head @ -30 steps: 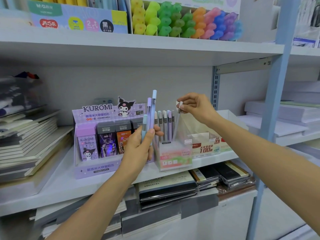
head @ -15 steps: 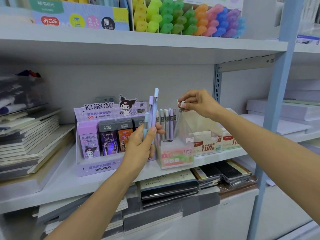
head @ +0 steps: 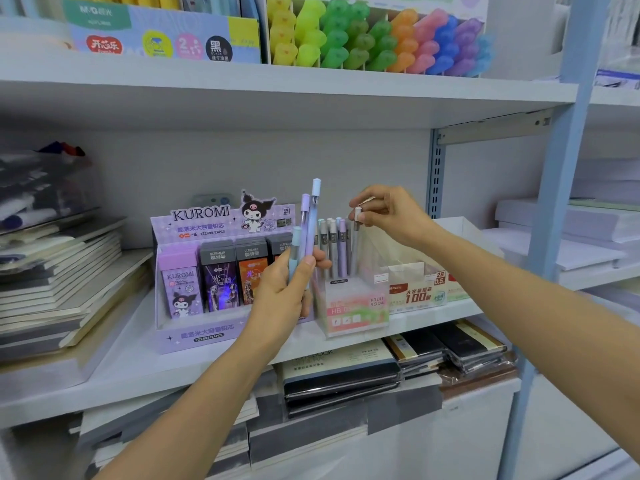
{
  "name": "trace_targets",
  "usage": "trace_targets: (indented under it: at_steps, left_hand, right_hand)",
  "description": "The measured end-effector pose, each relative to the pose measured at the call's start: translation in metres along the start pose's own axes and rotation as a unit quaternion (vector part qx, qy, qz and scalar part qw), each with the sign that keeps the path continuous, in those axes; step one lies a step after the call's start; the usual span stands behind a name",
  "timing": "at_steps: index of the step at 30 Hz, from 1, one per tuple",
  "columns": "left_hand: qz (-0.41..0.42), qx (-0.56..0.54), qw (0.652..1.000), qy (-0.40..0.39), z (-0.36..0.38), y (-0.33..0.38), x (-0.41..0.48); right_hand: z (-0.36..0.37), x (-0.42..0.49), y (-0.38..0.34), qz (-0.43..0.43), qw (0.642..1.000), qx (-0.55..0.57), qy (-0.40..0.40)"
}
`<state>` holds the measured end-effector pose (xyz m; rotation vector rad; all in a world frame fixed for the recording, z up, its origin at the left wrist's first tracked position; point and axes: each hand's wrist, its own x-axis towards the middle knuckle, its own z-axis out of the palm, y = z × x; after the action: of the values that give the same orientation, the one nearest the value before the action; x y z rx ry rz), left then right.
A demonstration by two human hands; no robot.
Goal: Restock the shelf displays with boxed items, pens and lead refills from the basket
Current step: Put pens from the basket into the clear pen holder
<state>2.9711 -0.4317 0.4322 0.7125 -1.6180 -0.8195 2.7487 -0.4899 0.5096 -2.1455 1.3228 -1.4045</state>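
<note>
I am pinching the capped top of a light, stiff, slippery refill tube (head: 355,239) with my right hand (head: 391,216), above the clear display box (head: 353,308) at 6 o'clock, while my left hand (head: 285,294) is gripping three more tubes (head: 309,233) at 9 o'clock.

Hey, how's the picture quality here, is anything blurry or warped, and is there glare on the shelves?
Head view: soft, even light with no harsh glare; a shadow sits under the upper shelf; the Kuromi display lettering is sharp at centre; the notebook stack at the left edge is smeared; the wide-angle lens makes the blue upright lean.
</note>
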Motion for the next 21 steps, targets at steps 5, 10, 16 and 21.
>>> trace_targets:
  at_steps: [5, 10, 16, 21]
  left_hand:
    - [-0.002, 0.001, 1.000, -0.004, 0.000, 0.000, 0.002]
    - [0.001, -0.001, 1.000, -0.010, -0.001, 0.001, 0.001]
    - [0.001, -0.010, 1.000, -0.023, 0.002, 0.012, -0.002]
    - [-0.020, -0.023, 0.999, -0.023, 0.000, 0.022, -0.008]
  right_hand:
    - [0.003, -0.005, 0.008, 0.015, 0.997, -0.074, 0.026]
    - [0.000, -0.006, -0.013, 0.012, 0.996, -0.051, 0.070]
    - [0.010, -0.015, -0.064, -0.007, 0.968, 0.250, -0.035]
    - [0.009, -0.021, -0.076, 0.006, 0.957, 0.290, 0.011]
